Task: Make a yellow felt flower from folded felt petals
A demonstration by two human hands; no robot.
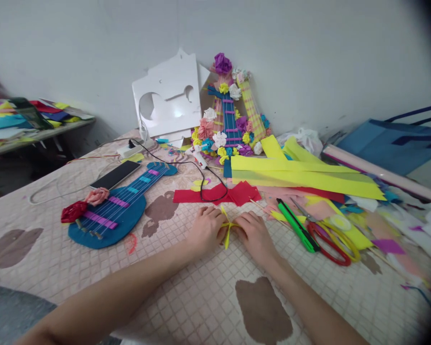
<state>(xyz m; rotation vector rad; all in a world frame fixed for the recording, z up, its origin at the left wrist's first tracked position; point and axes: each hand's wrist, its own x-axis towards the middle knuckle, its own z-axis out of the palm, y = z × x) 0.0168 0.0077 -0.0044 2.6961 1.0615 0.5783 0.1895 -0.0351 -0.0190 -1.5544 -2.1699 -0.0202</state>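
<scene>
Both hands meet at a narrow yellow paper piece (227, 238) that is pinched into a cross-like shape over the table. My left hand (209, 229) is closed on its left side. My right hand (253, 235) grips the right side with bent fingers. Just beyond the fingers lies red crepe paper (215, 194), with a black cord looped over it. To the left rests a blue paper guitar (118, 208) with purple strips, string lines, a red paper rose (73, 212) and a pink one (96, 196).
Right of my hands are a green utility knife (298, 227) and red-and-yellow scissors (332, 244), beside paper scraps and long yellow paper strips (305, 175). A white glue gun (198, 157), a phone (115, 174) and a power strip (134, 147) lie farther back, before flower-decorated guitars (230, 120).
</scene>
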